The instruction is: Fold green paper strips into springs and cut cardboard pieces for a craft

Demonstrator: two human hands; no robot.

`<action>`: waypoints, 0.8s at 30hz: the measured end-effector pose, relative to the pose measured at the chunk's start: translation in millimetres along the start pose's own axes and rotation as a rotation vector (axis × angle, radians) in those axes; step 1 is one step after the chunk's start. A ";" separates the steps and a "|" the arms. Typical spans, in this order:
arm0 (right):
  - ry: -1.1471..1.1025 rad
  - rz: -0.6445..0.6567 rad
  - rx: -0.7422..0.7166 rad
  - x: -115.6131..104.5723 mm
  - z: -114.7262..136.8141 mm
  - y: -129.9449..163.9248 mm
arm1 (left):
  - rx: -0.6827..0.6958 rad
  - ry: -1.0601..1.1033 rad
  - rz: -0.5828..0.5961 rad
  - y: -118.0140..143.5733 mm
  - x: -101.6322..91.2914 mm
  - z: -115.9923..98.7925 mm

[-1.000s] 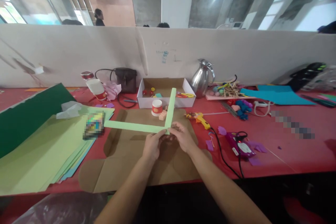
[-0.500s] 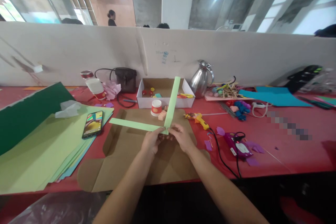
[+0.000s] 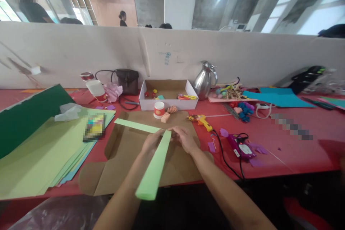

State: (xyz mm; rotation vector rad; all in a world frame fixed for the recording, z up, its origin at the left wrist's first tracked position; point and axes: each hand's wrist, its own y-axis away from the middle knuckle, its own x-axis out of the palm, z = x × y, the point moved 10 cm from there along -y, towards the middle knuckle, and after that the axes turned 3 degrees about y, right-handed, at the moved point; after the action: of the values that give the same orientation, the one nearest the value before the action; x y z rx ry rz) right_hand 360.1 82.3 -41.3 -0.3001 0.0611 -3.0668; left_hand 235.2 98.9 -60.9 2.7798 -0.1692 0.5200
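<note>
**Two green paper strips pinched together over the flattened cardboard**

The red table [image 3: 296,151] runs the full width of the view, with a white partition [image 3: 81,54] standing along its far edge. On the left lies a dark green sheet [image 3: 24,118] and a fanned stack of light green paper [image 3: 40,158], with a phone [image 3: 94,127] (its screen blurred) resting on the stack. In the middle a flattened brown cardboard piece [image 3: 121,172] is spread out; behind it stand an open white box [image 3: 168,104], a steel jug [image 3: 205,81] and a small brown bag [image 3: 128,81].

Over the cardboard, the left hand [image 3: 152,143] and the right hand [image 3: 183,137] meet, fingers closed in a pinch on the joint of the two green strips. One green strip [image 3: 137,125] runs from the joint flat toward the left, ending near the phone. The other strip [image 3: 155,167] hangs from the joint toward the camera, across the left forearm.

Right of the hands lie a yellow glue gun [image 3: 201,120], a purple device [image 3: 239,148] with a black cord [image 3: 226,161], and a red paper cup [image 3: 159,109].
</note>
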 end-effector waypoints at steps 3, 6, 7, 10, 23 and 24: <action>0.038 -0.021 -0.020 -1.5 3.3 0.6 | -0.076 0.085 -0.038 4.1 0.0 7.9; 0.065 -0.034 -0.043 -1.7 6.6 0.2 | -0.102 0.171 -0.076 2.7 -2.6 12.4; 0.071 -0.035 -0.046 -1.6 6.7 -0.2 | -0.104 0.192 -0.087 1.7 -3.9 13.3; 0.083 -0.029 -0.045 -0.9 4.9 -1.5 | -0.106 0.231 -0.107 0.8 -6.7 14.6; 0.105 -0.035 -0.021 -5.6 -1.3 -1.9 | -0.060 0.191 -0.073 5.7 -3.5 15.4; 0.107 -0.050 -0.007 -7.3 -3.5 -2.5 | -0.054 0.181 -0.074 5.4 -3.7 15.7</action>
State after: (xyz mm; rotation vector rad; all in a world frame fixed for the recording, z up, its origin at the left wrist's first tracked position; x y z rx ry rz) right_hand 366.4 85.3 -46.0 -0.1402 0.0699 -3.1309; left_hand 236.1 88.9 -74.6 2.6581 -0.0396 0.7321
